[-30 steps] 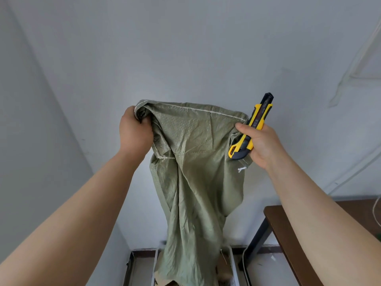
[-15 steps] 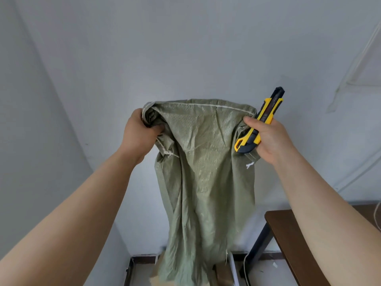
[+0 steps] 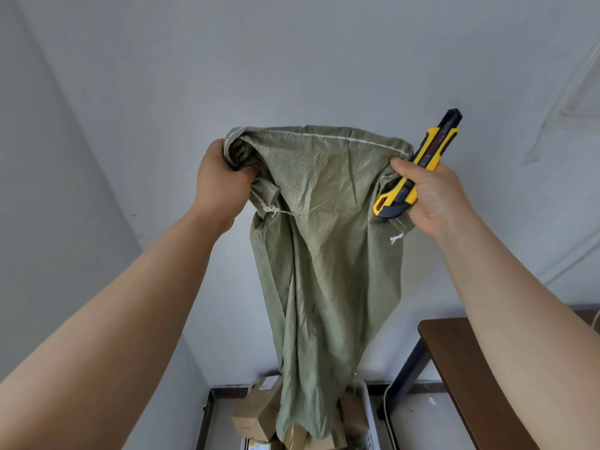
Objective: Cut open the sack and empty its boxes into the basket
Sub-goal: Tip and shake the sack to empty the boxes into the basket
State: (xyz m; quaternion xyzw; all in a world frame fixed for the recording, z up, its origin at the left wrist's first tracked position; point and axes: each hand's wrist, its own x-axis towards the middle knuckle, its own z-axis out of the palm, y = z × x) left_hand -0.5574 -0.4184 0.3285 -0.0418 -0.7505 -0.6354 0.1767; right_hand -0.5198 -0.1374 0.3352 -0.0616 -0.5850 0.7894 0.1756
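Note:
A limp olive-green woven sack [image 3: 328,254] hangs upside down in front of the wall, held up high by its stitched bottom seam. My left hand [image 3: 220,186] grips the seam's left corner. My right hand [image 3: 431,196] holds the right corner together with a yellow and black utility knife [image 3: 418,164] that points up and to the right. The sack's lower end hangs into a white basket [image 3: 368,417] on the floor, where several brown cardboard boxes [image 3: 259,414] lie around and under the cloth.
A dark brown table [image 3: 487,378] with a black leg stands at the lower right, close beside the basket. A white cable runs down the wall near the leg. The grey wall corner is on the left.
The sack sits higher in the frame and hangs further right. More of the floor shows now, with the boxes in the basket plainly in view.

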